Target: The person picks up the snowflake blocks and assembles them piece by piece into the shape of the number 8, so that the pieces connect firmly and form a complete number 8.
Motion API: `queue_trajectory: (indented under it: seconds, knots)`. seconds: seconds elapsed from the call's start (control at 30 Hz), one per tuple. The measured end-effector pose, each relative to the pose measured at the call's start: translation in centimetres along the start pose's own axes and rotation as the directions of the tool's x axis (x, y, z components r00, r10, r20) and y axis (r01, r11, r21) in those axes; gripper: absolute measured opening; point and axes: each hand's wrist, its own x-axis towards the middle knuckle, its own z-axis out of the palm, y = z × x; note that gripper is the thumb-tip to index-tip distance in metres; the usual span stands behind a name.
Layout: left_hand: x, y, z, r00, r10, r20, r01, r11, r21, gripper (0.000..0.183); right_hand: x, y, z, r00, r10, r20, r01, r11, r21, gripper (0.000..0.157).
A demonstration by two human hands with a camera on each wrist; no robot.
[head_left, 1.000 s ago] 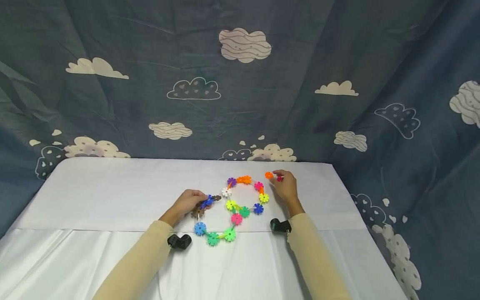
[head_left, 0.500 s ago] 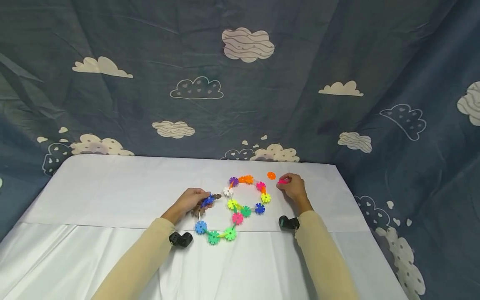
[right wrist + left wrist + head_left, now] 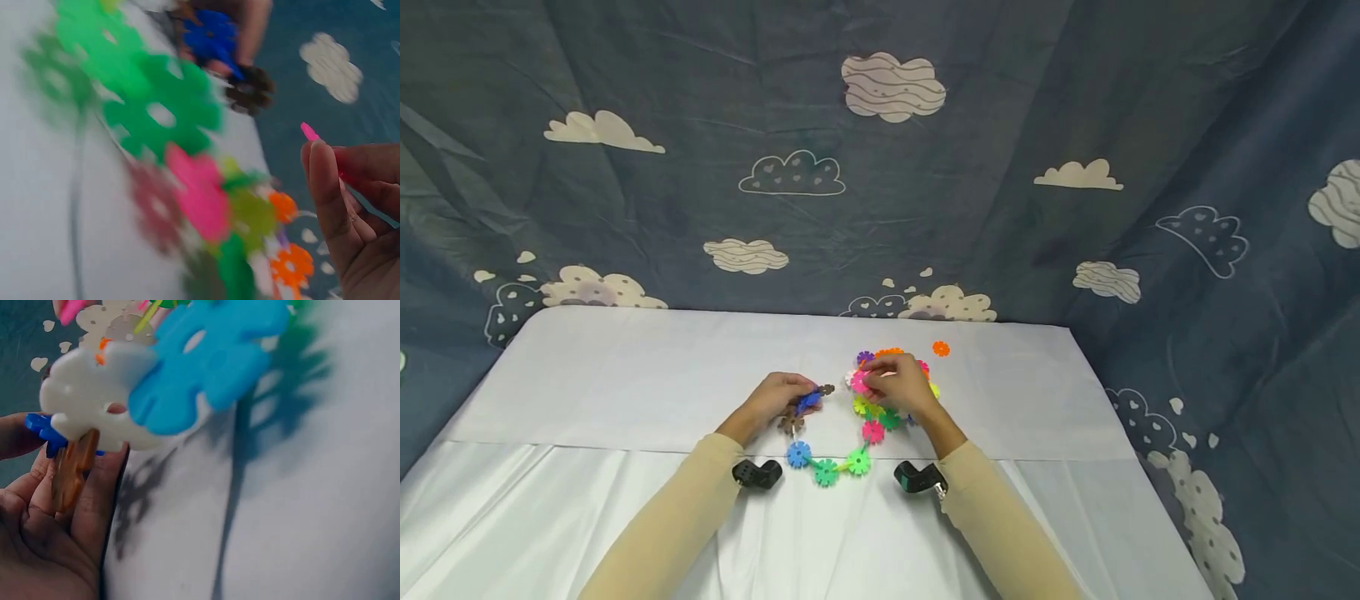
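My left hand (image 3: 773, 397) pinches a dark blue flower-shaped plastic disc (image 3: 808, 401) at one end of a chain of interlocked discs. A brown disc (image 3: 827, 389) sticks out beyond its fingertips. From that hand the chain runs through another brown disc (image 3: 791, 422), a light blue disc (image 3: 799, 454) and green discs (image 3: 826, 473), then up to a multicoloured ring partly hidden by my right hand (image 3: 904, 385). Between that hand's thumb and finger is a pink disc (image 3: 861, 382), seen edge-on (image 3: 309, 132) in the right wrist view. In the left wrist view a white disc (image 3: 94, 394) joins the chain.
One loose orange disc (image 3: 941, 348) lies on the white tablecloth (image 3: 647, 375) beyond the ring. A dark curtain (image 3: 970, 233) with printed clouds hangs behind the table's far edge. Each wrist carries a small black camera (image 3: 757, 474).
My right hand has picked up the pink disc beside the orange one and brought it left over the ring, close to my left hand. The left hand has stayed nearly still.
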Motion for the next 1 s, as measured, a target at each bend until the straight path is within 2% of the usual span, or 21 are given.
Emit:
queue_trajectory:
  seconds: [0.1,0.23,0.57,0.8,1.0]
  knots:
    - [-0.1,-0.2,-0.2,1.0,-0.002,0.028,0.004,0.999,-0.05,0.026,0.3,0.0,1.7,0.999,-0.004,0.044,0.004,1.0,-0.002,0.016]
    - [0.2,-0.9,-0.4,0.999,0.009,0.039,-0.006,0.997,-0.071,0.024,0.8,0.3,2.7,0.999,-0.018,0.042,0.019,1.0,-0.021,0.014]
    - [0.4,-1.1,-0.6,1.0,0.006,0.014,-0.005,0.997,-0.078,0.023,1.4,0.3,3.7,1.0,0.031,0.008,-0.03,0.999,-0.023,0.012]
    - [0.4,-0.9,-0.3,0.999,0.032,0.01,-0.031,0.996,-0.087,0.024,1.3,-0.2,4.1,0.999,0.049,0.001,-0.049,0.998,-0.031,0.011]
    - [0.4,-0.6,0.0,0.999,0.011,-0.038,-0.014,0.997,-0.078,0.023,1.2,-0.5,4.4,0.999,0.041,0.004,-0.041,0.998,-0.04,0.01]
